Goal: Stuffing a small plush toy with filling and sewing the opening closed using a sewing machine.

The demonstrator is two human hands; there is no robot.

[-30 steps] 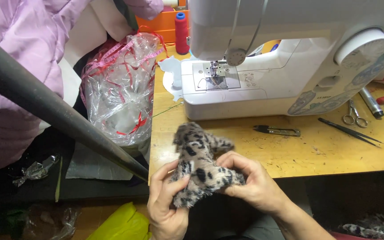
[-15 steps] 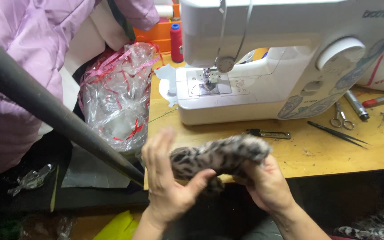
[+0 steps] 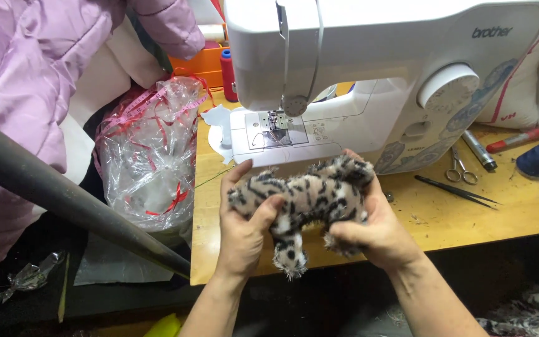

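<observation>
left hand [image 3: 244,228] + right hand [image 3: 375,228] grip fur piece [image 3: 304,196] | now stretched flat, was bunched | sewing machine [image 3: 369,75] at 12 o'clock | seam exposed

A white sewing machine [image 3: 369,68] fills the upper centre on the wooden desk [image 3: 500,215], with small scissors [image 3: 460,171] and black tweezers [image 3: 453,189] at right, a crinkled clear plastic bag [image 3: 148,153] at left, and a purple jacket [image 3: 26,81] upper left.

Sewing machine [image 3: 369,93] blocks ahead; plastic bag [image 3: 148,156] left; bare table [image 3: 519,206] right.
</observation>
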